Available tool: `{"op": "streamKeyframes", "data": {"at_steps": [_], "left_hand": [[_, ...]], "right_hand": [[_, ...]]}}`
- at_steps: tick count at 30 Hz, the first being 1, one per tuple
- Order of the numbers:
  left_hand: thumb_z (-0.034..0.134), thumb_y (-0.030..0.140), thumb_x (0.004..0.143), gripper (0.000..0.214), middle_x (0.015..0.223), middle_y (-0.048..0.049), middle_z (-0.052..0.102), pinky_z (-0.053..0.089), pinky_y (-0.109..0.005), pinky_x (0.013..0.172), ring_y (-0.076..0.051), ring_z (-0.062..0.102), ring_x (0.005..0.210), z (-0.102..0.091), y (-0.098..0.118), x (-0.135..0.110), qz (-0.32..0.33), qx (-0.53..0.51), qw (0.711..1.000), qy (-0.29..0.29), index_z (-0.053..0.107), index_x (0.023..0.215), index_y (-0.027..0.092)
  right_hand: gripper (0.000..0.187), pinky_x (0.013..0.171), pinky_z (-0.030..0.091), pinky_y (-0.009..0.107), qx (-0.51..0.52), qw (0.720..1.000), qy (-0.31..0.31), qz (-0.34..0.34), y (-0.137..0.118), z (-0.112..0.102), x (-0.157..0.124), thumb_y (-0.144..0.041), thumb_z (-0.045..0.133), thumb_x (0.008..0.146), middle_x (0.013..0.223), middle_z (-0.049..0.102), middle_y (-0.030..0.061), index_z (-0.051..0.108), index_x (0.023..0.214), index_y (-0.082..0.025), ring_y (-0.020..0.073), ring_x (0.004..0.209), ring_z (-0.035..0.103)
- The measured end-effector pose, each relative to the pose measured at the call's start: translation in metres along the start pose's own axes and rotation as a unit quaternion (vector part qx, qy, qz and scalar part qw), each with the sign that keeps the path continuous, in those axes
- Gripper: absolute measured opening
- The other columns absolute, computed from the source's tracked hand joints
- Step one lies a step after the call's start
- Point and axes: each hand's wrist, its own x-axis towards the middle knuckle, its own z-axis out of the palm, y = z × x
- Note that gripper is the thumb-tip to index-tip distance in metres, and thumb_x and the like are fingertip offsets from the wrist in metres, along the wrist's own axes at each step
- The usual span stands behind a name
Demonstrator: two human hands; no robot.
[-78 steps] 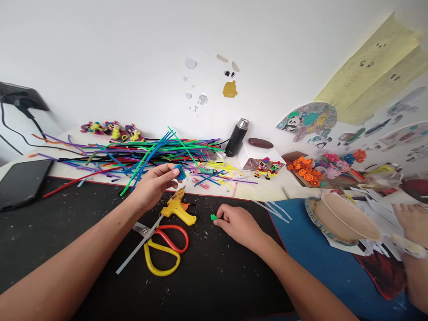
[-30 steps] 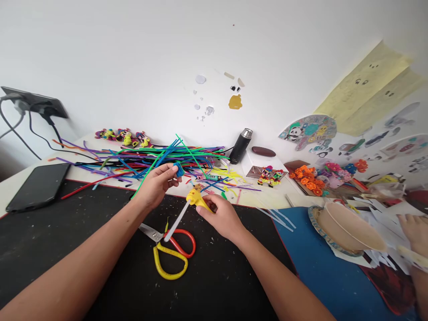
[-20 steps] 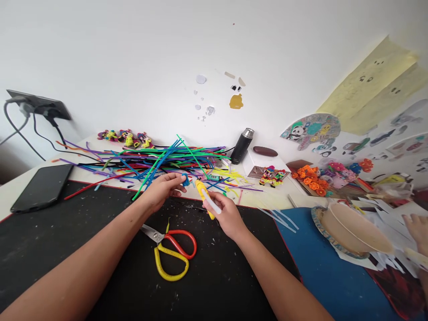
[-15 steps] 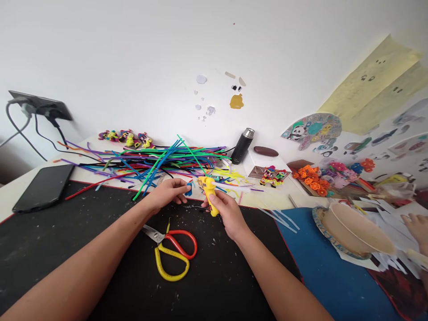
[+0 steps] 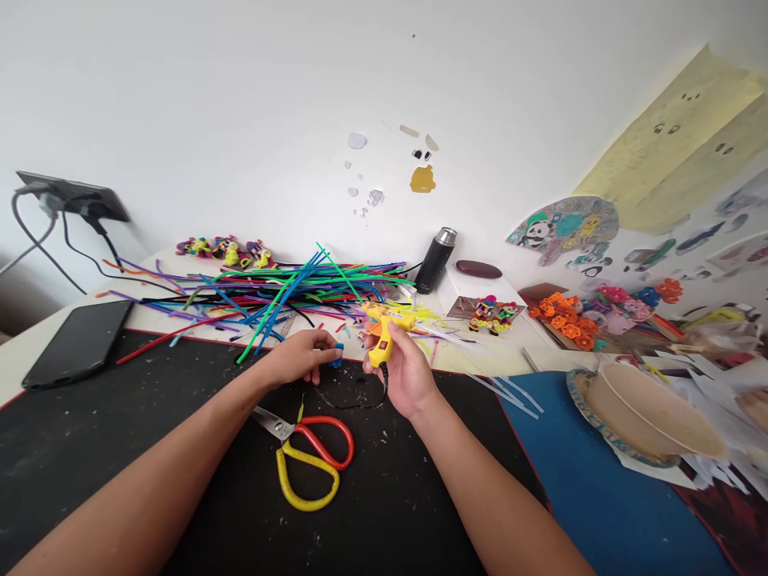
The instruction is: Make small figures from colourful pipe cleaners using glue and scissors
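Observation:
My left hand (image 5: 303, 358) pinches a small blue piece (image 5: 337, 355) just above the black mat (image 5: 120, 448). My right hand (image 5: 406, 370) grips a small yellow glue gun (image 5: 384, 330) by its handle, nozzle pointing left toward the blue piece, its black cord (image 5: 360, 398) trailing down onto the mat. The two hands are a few centimetres apart.
Scissors with red and yellow handles (image 5: 312, 452) lie on the mat below my hands. A pile of coloured pipe cleaners (image 5: 270, 284) lies behind, with a black flask (image 5: 435, 260), a dark tablet (image 5: 78, 340), a paper bowl (image 5: 648, 404) on blue cloth and craft figures (image 5: 492, 312).
My right hand left a small green piece, picked up the glue gun from the mat and turned it upright by the handle. My left hand lowered the blue piece toward the mat.

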Motion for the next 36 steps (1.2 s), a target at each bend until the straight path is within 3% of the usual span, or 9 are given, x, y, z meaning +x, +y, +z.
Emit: {"op": "streamKeyframes", "data": {"at_steps": [5,9,14,20,26,36], "left_hand": [[0.09,0.054,0.07,0.041,0.065,-0.0015,0.07,0.05,-0.027,0.052,-0.02,0.069,0.057,-0.002,0.005,0.001,0.026,-0.089,0.995,0.04,0.071,0.083,0.02],[0.093,0.055,0.069,0.044,0.082,-0.0024,0.07,0.052,-0.027,0.061,-0.02,0.071,0.074,-0.004,0.009,0.0,0.037,-0.189,0.978,0.077,0.072,0.083,0.019],[0.096,0.052,0.067,0.043,0.084,-0.0015,0.068,0.051,-0.025,0.064,-0.016,0.066,0.073,-0.004,0.008,0.001,0.042,-0.256,0.961,0.096,0.074,0.082,0.019],[0.097,0.048,0.069,0.038,0.079,-0.0011,0.067,0.05,-0.024,0.063,-0.014,0.064,0.071,-0.006,0.008,0.001,0.061,-0.262,0.957,0.109,0.075,0.083,0.02],[0.098,0.05,0.067,0.039,0.081,-0.0038,0.071,0.051,-0.026,0.062,-0.015,0.063,0.07,-0.003,0.019,-0.005,0.093,-0.252,0.956,0.117,0.077,0.081,0.02],[0.098,0.05,0.068,0.039,0.077,-0.002,0.071,0.051,-0.026,0.063,-0.014,0.062,0.067,0.0,0.017,-0.006,0.11,-0.225,0.963,0.097,0.08,0.085,0.019]], "right_hand": [[0.041,0.054,0.046,0.03,0.034,0.999,-0.017,0.024,0.006,0.0,0.008,-0.056,0.077,0.079,0.069,0.066,0.0004,0.071,0.094,-0.019,0.0154,0.052,0.056],[0.041,0.053,0.045,0.027,0.031,0.999,-0.024,0.017,0.013,-0.008,0.015,-0.056,0.078,0.079,0.061,0.059,-0.0036,0.069,0.088,-0.018,0.0136,0.049,0.057],[0.048,0.045,0.037,0.025,-0.046,0.997,-0.059,-0.014,0.017,-0.014,0.013,-0.065,0.073,0.087,0.056,0.057,-0.0052,0.07,0.094,-0.017,0.0112,0.04,0.053],[0.054,0.043,0.038,0.024,-0.115,0.987,-0.108,-0.007,0.012,-0.019,-0.003,-0.069,0.069,0.089,0.055,0.058,-0.0045,0.073,0.099,-0.016,0.0121,0.039,0.054],[0.055,0.043,0.037,0.024,-0.141,0.988,-0.062,-0.02,0.012,-0.022,-0.001,-0.072,0.067,0.09,0.046,0.055,-0.0053,0.071,0.09,-0.017,0.0126,0.036,0.053],[0.066,0.038,0.034,0.024,-0.184,0.982,-0.045,0.007,0.011,-0.012,-0.011,-0.084,0.066,0.081,0.043,0.052,-0.0044,0.064,0.077,-0.019,0.0118,0.033,0.048]]}}
